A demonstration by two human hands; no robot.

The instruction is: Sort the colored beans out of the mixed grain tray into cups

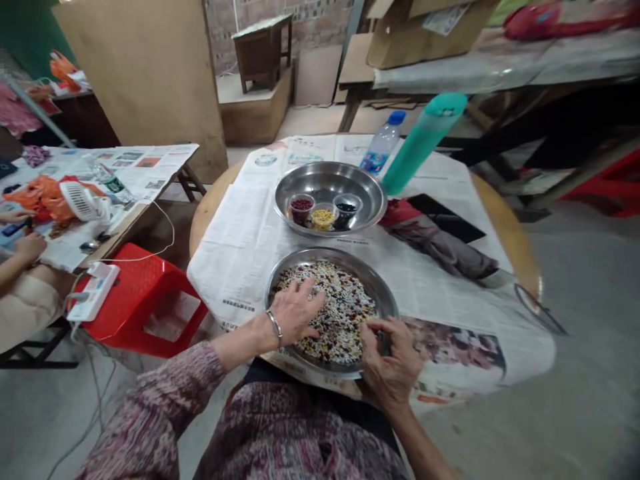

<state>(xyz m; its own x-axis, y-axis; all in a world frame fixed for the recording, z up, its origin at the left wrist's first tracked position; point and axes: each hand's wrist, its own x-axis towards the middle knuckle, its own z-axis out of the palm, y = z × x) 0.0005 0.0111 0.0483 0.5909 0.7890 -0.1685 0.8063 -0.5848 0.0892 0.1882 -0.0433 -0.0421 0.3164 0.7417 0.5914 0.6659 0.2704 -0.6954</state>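
In front of me a steel basin (pixel 387 300) holds a mixed layer of white, dark red, yellow and black grains and beans (pixel 340 300). My left hand (pixel 295 312), with a bangle at the wrist, lies palm down over the left part of the mix, fingers spread. At the basin's right edge, my right hand (pixel 395 363) has its thumb and forefinger drawn together; whatever is between them is too small to make out. Beyond stands a second steel basin (pixel 325 175) with cups of red beans (pixel 302 208), yellow beans (pixel 323 217) and black beans (pixel 346 210).
Newspaper (pixel 225 233) covers the round table. Behind and right are a water bottle (pixel 383 143), a green cylinder (pixel 425 143), a dark phone-like slab (pixel 445 217) and a folded umbrella (pixel 445 247). At left stand a red stool (pixel 145 307) with a power strip (pixel 93 291), and another person's arm (pixel 25 253).
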